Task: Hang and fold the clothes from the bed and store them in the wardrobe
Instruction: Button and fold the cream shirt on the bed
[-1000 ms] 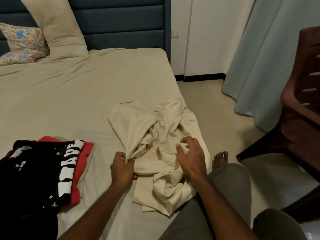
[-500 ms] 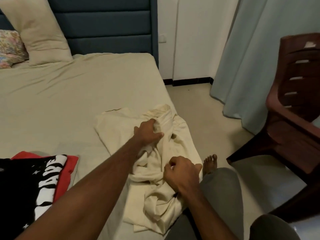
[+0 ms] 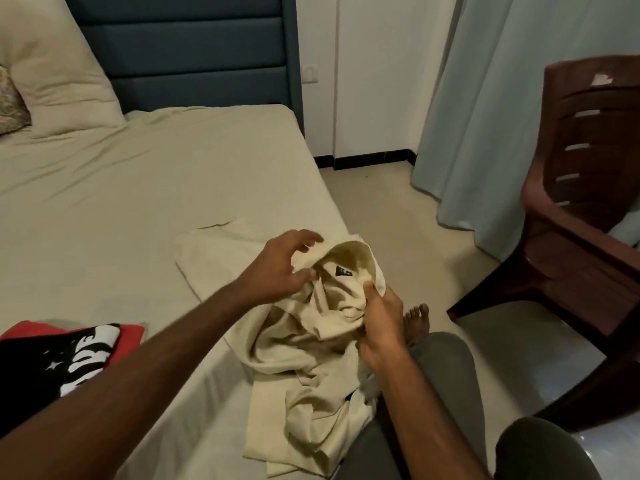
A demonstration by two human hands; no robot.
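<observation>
While both hands, left hand [image 3: 277,268] and right hand [image 3: 382,315], pinch its collar, the limp, light cream shirt [image 3: 311,368] likely handles best from the shoulders.

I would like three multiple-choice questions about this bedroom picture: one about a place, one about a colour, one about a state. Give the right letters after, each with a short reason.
1. Where does the black and red folded clothing lie?
A. on the chair
B. on the bed, at the left
C. on the floor

2. What colour is the headboard?
A. blue
B. white
C. brown

3. What is the left hand doing?
A. hanging idle
B. pressing the pillow
C. gripping the cream garment

Answers:
1 B, it rests on the sheet.
2 A, its panels are dark blue.
3 C, its thumb and fingers pinch the collar edge; the right hand grips the garment too.
</observation>
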